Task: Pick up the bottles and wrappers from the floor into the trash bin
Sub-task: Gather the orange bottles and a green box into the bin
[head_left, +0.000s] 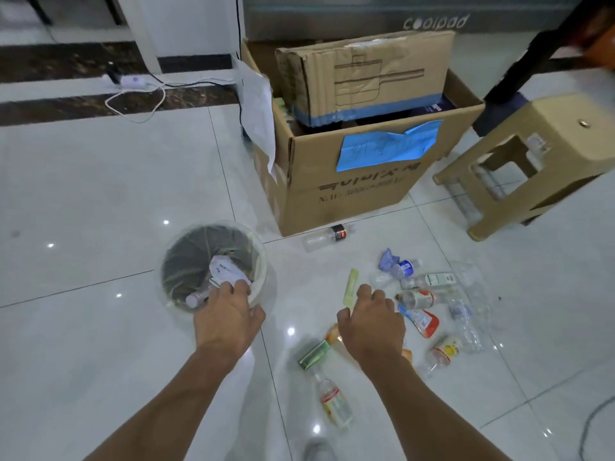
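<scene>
Bottles and wrappers scattered on floor, right of trash bin. Left hand over bin rim, grip seemingly closed round clear bottle: drop step. Right hand hovers above litter, fingers curled, grip state unclear. Next: release, reach green wrapper.

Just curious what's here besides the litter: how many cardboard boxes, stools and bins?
Boxes: 2
Stool: 1
Bin: 1
Total: 4
</scene>
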The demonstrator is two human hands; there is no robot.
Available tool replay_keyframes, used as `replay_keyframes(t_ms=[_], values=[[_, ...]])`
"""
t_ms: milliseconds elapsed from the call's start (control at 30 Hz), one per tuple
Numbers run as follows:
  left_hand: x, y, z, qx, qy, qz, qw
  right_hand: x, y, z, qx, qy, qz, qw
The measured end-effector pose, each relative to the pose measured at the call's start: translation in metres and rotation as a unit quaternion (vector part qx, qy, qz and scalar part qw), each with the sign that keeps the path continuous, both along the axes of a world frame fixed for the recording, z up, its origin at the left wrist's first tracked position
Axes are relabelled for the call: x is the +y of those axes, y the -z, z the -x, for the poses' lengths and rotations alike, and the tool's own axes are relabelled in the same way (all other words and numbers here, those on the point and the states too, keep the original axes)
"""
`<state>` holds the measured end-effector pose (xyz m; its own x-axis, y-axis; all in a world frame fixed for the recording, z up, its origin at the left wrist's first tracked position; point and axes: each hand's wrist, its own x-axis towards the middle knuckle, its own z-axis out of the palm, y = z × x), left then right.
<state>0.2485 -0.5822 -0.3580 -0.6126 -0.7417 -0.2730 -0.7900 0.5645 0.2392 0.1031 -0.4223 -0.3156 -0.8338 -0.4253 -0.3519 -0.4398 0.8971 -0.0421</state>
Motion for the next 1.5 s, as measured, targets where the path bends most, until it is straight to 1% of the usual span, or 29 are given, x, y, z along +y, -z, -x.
replay_keyframes(t_ms=[267, 400, 500, 667, 767, 933, 1033, 1100, 1167, 1200, 1267, 1333, 1367, 1400, 1500], values=[[0.071, 0.045, -0.025, -0.009, -0.018, -0.057, 0.998, 0.074, 0.032, -0.011, -0.021, 0.006, -0.059, 0.998], [0.108, 0.061, -0.021, -0.031, -0.016, -0.037, 0.999, 0.113, 0.056, -0.002, -0.035, 0.015, -0.057, 0.998], [0.141, 0.085, -0.011, -0.027, -0.025, -0.037, 0.999, 0.151, 0.087, 0.011, -0.032, 0.009, -0.060, 0.998], [0.207, 0.153, 0.003, -0.016, -0.023, -0.032, 0.999, 0.215, 0.161, 0.015, -0.045, -0.004, -0.053, 0.998], [0.240, 0.201, 0.004, -0.029, -0.016, -0.025, 0.999, 0.246, 0.205, 0.012, -0.035, -0.032, -0.066, 0.997], [0.267, 0.270, 0.011, -0.037, -0.017, -0.026, 0.999, 0.260, 0.274, 0.018, -0.032, -0.080, -0.042, 0.995], [0.277, 0.312, 0.019, -0.034, -0.053, -0.056, 0.996, 0.255, 0.313, 0.020, -0.024, -0.108, -0.028, 0.994], [0.286, 0.338, 0.030, -0.007, -0.136, -0.093, 0.986, 0.248, 0.337, 0.022, -0.004, -0.138, -0.028, 0.990], [0.295, 0.361, 0.044, 0.025, -0.245, -0.153, 0.957, 0.243, 0.355, 0.020, 0.003, -0.171, -0.025, 0.985], [0.298, 0.371, 0.050, 0.027, -0.285, -0.185, 0.940, 0.242, 0.363, 0.019, 0.003, -0.188, -0.020, 0.982], [0.302, 0.388, 0.055, 0.004, -0.322, -0.251, 0.913, 0.239, 0.376, 0.015, 0.004, -0.213, -0.009, 0.977], [0.302, 0.396, 0.051, -0.006, -0.326, -0.299, 0.897, 0.237, 0.386, 0.015, 0.006, -0.219, 0.000, 0.976], [0.303, 0.397, 0.047, -0.007, -0.313, -0.300, 0.901, 0.236, 0.390, 0.016, 0.005, -0.216, 0.001, 0.976], [0.303, 0.397, 0.041, -0.011, -0.290, -0.286, 0.913, 0.234, 0.393, 0.017, 0.004, -0.209, 0.001, 0.978], [0.299, 0.391, 0.017, -0.016, -0.213, -0.205, 0.955, 0.220, 0.401, 0.021, -0.005, -0.172, 0.003, 0.985]])
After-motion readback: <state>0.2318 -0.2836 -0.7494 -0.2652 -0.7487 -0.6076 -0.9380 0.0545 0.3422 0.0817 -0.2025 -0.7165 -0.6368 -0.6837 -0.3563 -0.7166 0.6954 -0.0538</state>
